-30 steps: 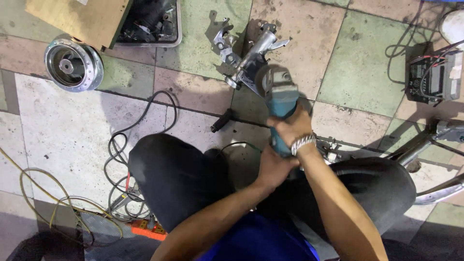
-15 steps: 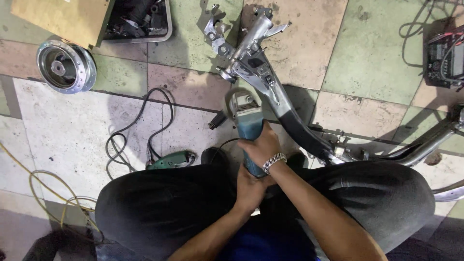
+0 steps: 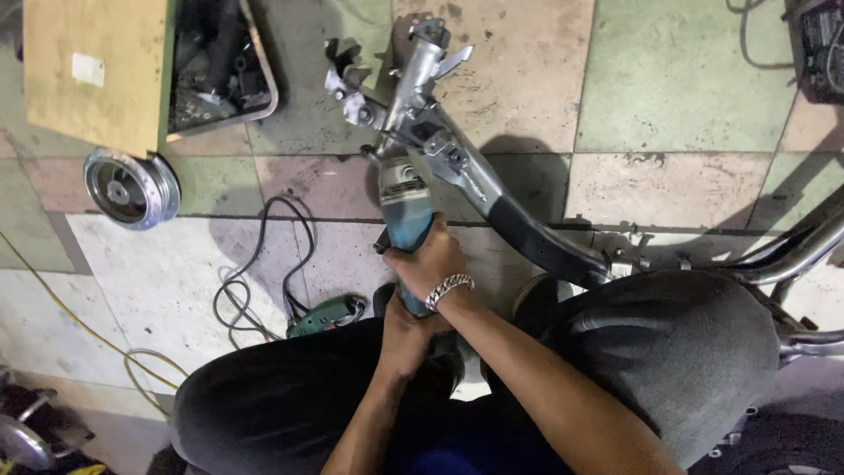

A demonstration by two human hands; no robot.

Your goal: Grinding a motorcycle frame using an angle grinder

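— On the tiled floor, between the knees: what is logged?

— One angle grinder (image 3: 406, 220), teal plastic body with a grey metal head, pointing away from the person. Its head meets a bare metal motorcycle frame (image 3: 457, 163), tubular and silver, dark-sleeved lower down.

— And the hands?

— Right hand (image 3: 431, 259), chain bracelet at the wrist, is wrapped tight around the grinder's body. Left hand (image 3: 400, 334) is clasped around its rear end, just behind the right.

— Surroundings?

— One round, ribbed, shiny wheel hub (image 3: 130, 187); one flat brown cardboard sheet (image 3: 92, 70) over a tray of dark parts (image 3: 224, 66); a looped black cable (image 3: 259, 281); a green power tool (image 3: 327, 315) beside the left thigh.
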